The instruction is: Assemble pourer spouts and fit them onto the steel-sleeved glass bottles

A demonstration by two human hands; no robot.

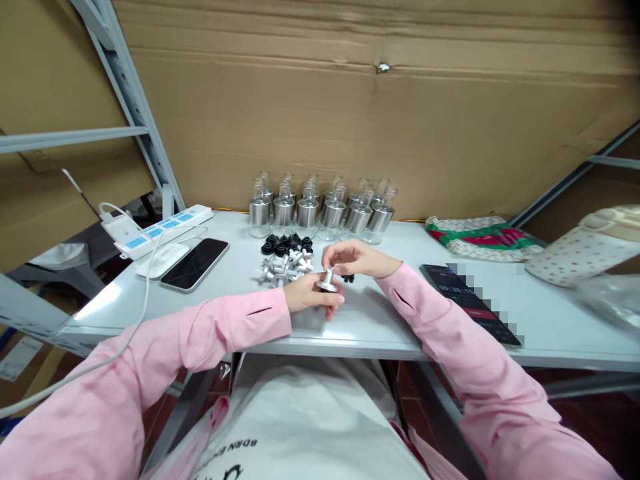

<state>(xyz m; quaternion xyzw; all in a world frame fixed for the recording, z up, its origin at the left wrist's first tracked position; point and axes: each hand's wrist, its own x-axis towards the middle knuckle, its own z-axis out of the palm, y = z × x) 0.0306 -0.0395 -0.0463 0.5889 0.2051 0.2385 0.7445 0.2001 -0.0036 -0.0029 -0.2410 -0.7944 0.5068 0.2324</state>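
Near the table's front edge, my left hand (315, 295) is closed round a small silver metal part (328, 283) with a round base and an upright stem. Just above it, my right hand (353, 258) has its fingertips pinched at the top of the stem; whether a smaller piece sits between them is too small to tell. A heap of silver parts (286, 265) lies left of my hands, with black round pieces (285, 245) behind it. Several tiny black pieces (349, 278) show under my right hand. Metal-sleeved glass bottles (307, 215) stand in two rows behind.
To the left on the table (385, 320) are a phone (196, 265), a white charger (163, 260), a power strip (167, 231) and a cable. A dark tablet-like device (467, 303) lies right, with a patterned cloth (480, 238) and a dotted bag (583, 247) beyond.
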